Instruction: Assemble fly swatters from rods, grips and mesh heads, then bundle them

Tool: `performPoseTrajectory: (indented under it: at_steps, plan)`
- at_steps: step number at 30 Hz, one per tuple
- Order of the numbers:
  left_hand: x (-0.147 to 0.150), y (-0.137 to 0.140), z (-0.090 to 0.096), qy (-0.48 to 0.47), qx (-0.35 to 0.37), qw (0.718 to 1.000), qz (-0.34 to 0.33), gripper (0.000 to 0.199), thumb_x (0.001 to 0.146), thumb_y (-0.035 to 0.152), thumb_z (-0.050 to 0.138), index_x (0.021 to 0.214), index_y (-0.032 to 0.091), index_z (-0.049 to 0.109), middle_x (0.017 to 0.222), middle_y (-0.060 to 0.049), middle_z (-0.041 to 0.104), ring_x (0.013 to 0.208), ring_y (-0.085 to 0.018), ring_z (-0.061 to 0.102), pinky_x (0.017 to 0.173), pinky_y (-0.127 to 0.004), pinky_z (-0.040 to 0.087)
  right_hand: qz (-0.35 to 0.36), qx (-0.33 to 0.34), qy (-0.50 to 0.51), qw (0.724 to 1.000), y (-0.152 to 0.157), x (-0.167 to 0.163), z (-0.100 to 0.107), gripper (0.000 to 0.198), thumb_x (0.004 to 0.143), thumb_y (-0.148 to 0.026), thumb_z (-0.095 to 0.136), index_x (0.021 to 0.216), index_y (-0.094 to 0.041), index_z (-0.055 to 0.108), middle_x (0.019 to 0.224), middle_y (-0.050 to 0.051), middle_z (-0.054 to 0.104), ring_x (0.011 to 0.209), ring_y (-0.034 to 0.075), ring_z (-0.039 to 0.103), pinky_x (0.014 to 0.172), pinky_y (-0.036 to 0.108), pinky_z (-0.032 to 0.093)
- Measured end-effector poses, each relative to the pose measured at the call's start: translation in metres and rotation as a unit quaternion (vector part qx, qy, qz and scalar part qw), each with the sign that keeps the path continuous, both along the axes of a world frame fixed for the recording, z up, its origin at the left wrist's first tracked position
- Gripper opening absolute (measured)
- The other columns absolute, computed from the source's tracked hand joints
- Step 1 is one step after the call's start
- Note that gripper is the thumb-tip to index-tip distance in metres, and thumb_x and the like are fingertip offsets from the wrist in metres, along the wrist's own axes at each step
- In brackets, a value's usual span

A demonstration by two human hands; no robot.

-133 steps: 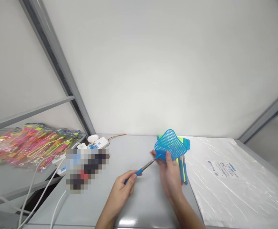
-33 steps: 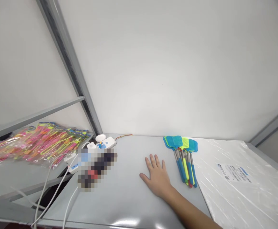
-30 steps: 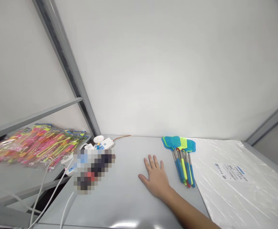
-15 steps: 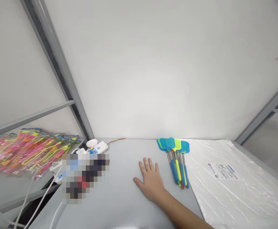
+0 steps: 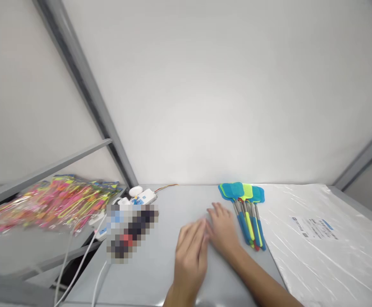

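Note:
My right hand lies palm down on the grey tabletop, open, its fingers a little apart and nothing in it. Close beside it on the left is my left hand, its fingers stretched forward and lying together. The fingertips of that hand meet or nearly meet the right thumb; blur hides which. No object shows in either hand. Just right of my right hand lies a bunch of fly swatters, with blue and yellow-green mesh heads toward the wall, metal shafts, and coloured grips toward me.
A white plastic-wrapped package with a label covers the right side. On the left are a power strip, a pixelated dark item and white cables. Beyond the metal frame lies a heap of colourful bagged items.
My left hand has come into view from below and moved up beside the right. The right hand has shifted slightly rightward in the picture, as the whole view has also shifted.

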State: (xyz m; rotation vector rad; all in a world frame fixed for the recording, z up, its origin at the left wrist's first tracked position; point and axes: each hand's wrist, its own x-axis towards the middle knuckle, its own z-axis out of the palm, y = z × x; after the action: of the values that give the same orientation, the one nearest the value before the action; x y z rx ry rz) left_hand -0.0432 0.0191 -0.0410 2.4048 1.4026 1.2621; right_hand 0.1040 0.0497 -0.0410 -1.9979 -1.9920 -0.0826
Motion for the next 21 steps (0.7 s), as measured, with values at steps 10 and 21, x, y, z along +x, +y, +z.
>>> performPoseTrajectory:
  at_steps: [10,21]
  plan:
    - [0.019,0.046,-0.026,0.239,-0.233,0.942,0.021,0.073,0.095,0.055,0.028,0.151,0.008,0.022,0.158,-0.020,0.001,0.145,-0.035,-0.008,0.112,-0.064,0.005,-0.200,0.009,-0.021,0.980,0.020,0.091,0.012,0.048,0.092,-0.042,0.039,0.121,-0.006,0.052,0.108,0.023,0.060,0.105,0.040,0.054,0.083,0.052,0.037]
    - [0.001,0.069,-0.024,0.204,-0.251,0.945,-0.037,0.076,0.092,0.064,0.020,0.152,0.017,0.023,0.160,-0.013,0.009,0.147,-0.032,0.000,0.113,-0.061,-0.001,-0.174,-0.081,0.001,0.981,0.033,0.115,-0.007,0.036,0.088,-0.048,0.038,0.081,-0.019,0.059,0.088,0.013,0.066,0.085,0.033,0.061,0.076,0.046,0.036]
